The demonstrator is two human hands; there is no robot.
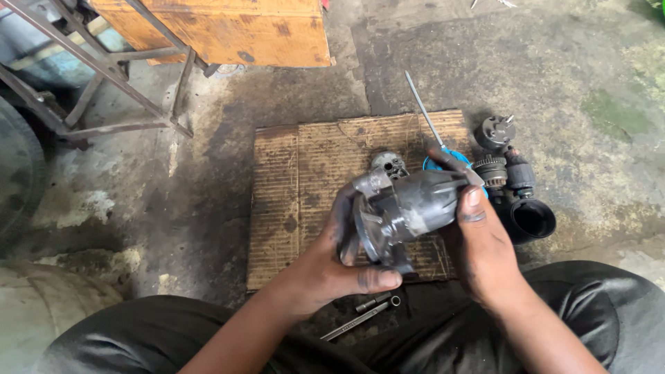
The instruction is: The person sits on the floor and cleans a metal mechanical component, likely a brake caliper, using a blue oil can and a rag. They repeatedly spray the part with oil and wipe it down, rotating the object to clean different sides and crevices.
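A: Head view. We hold the grey motor housing (405,211) above the near right part of the cardboard sheet (298,187): left hand (339,266) grips its flanged end, right hand (478,242) wraps the tapered end.

B: Progress, we judge: strip-down well along. Gear (492,171), cap (494,131) and black sleeve (533,219) lie off the sheet's right edge, a screwdriver (429,125) at its far right corner. The housing itself remains in hand.

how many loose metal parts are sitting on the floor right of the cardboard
3 that I can make out: a round cap farthest away, a geared armature piece below it, and a black cylindrical housing nearest. The right hand may hide more.
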